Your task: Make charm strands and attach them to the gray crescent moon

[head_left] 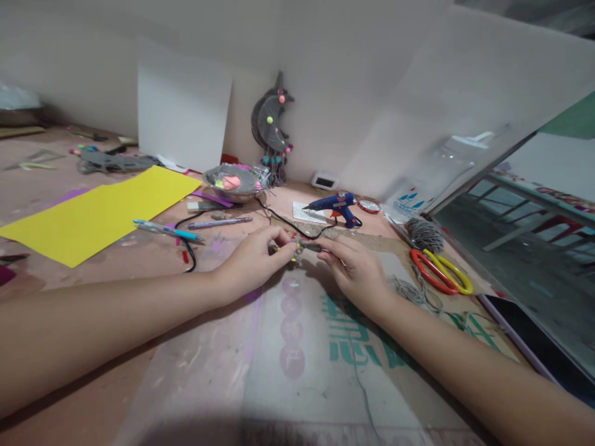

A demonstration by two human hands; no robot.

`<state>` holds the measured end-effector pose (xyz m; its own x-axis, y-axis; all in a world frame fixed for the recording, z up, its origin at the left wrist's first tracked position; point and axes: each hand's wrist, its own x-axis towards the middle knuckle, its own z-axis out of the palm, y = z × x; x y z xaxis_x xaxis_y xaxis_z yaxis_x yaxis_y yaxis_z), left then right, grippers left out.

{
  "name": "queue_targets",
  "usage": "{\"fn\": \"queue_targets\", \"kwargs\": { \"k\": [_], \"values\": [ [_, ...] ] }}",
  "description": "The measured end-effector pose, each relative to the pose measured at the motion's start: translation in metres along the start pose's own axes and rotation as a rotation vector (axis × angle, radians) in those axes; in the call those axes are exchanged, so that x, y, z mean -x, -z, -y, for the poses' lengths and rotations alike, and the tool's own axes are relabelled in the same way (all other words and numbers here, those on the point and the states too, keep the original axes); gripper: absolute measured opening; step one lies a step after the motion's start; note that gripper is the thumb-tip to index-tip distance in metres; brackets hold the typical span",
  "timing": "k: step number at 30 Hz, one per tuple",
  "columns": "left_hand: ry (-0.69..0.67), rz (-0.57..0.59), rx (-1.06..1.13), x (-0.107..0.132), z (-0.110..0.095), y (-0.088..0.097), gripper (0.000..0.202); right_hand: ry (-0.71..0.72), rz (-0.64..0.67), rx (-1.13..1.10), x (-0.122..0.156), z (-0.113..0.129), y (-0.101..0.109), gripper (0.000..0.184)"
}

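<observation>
A glue gun (335, 203) lies just far of your hands, a black cable (288, 224) nearer; scissors (440, 267) and yarn (425, 235) sit right, pens (174, 231) left. A phone (539, 337) lies along the table's (74, 421) right edge. Plastic (320, 384) spreads between your forearms. Your left hand (260, 257) and right hand (357, 266) pinch a small grey piece (307, 246) between them, its long axis roughly left to right.

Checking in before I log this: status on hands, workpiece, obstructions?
Left hand and right hand pinching small grey-and-yellow piece. Piece partly hidden. Black cord just beyond; scissors off right.
</observation>
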<state>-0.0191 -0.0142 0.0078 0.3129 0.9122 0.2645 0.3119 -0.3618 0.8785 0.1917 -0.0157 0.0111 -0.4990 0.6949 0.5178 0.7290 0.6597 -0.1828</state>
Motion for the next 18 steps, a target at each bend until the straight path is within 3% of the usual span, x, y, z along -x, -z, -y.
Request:
{"fn": "queue_targets", "kwargs": {
  "k": [18],
  "values": [
    [-0.05,-0.045,-0.028,-0.0018,0.0009,0.0008,0.014,0.018,-0.009,-0.014,0.001,-0.0007,-0.001,0.026]
  ]
}}
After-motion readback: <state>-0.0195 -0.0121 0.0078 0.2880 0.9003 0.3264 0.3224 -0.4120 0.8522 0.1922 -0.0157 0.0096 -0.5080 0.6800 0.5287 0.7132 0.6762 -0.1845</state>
